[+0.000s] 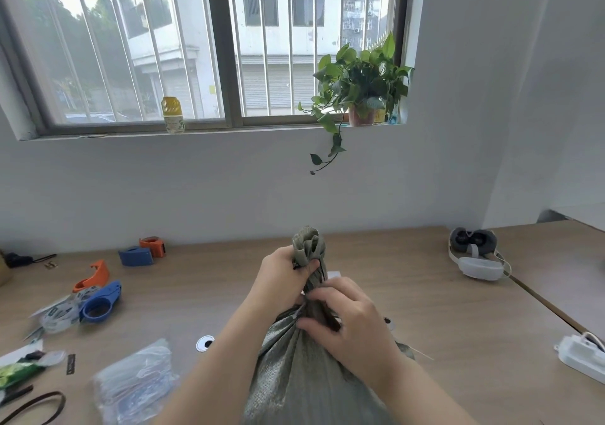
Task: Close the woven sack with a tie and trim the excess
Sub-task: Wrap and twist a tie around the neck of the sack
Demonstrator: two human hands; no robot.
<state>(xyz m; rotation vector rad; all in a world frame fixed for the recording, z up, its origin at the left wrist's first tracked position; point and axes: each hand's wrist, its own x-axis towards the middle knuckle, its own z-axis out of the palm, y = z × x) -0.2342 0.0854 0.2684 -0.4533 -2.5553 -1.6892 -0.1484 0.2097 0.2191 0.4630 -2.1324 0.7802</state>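
Observation:
A grey-green woven sack stands on the wooden table in front of me, its mouth gathered into a twisted neck that sticks up. My left hand grips the neck just below the bunched top. My right hand wraps its fingers round the neck lower down, where the folds fan out. A thin pale strand pokes out to the right behind my right wrist. I cannot make out a tie around the neck; my fingers cover that spot.
Blue and orange tape dispensers lie at the left. A clear plastic bag sits at lower left beside a cable hole. A headset rests at right, a white device at the right edge.

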